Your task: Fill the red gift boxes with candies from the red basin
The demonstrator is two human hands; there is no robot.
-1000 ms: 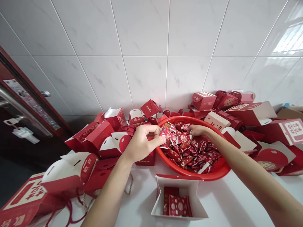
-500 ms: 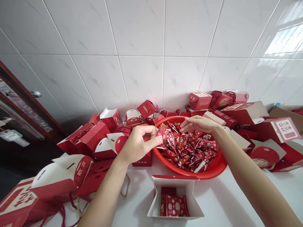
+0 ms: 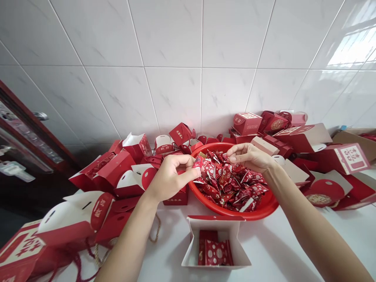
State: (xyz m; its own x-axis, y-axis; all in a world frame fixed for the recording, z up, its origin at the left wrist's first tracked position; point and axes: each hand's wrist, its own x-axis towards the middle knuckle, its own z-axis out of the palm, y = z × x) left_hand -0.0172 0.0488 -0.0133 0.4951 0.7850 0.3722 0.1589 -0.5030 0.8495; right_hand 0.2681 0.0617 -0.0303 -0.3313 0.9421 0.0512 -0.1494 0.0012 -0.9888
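Observation:
A round red plastic basket (image 3: 266, 211) holds a heap of small red wrapped candies (image 3: 235, 184), many with white dots. At the basket's left rim, my left hand (image 3: 174, 176) pinches one red candy (image 3: 198, 161) between thumb and fingertips. My right hand (image 3: 249, 156) is over the far right part of the heap, thumb and fingers closed on the end of another candy (image 3: 225, 157). In front of the basket stands an open white-lined gift box (image 3: 238, 250), with a dotted red packet (image 3: 216, 252) and a darker red piece inside.
Red gift boxes (image 3: 113, 172) crowd the left of the white table (image 3: 164, 250), some open. More boxes (image 3: 311, 137) are piled at the right. A twisted cord (image 3: 158, 229) lies left of the front box. Behind is a tiled wall (image 3: 176, 94).
The fingers of my right hand, stretched out before, have closed on a candy in the heap. My left hand stays at the rim with its candy.

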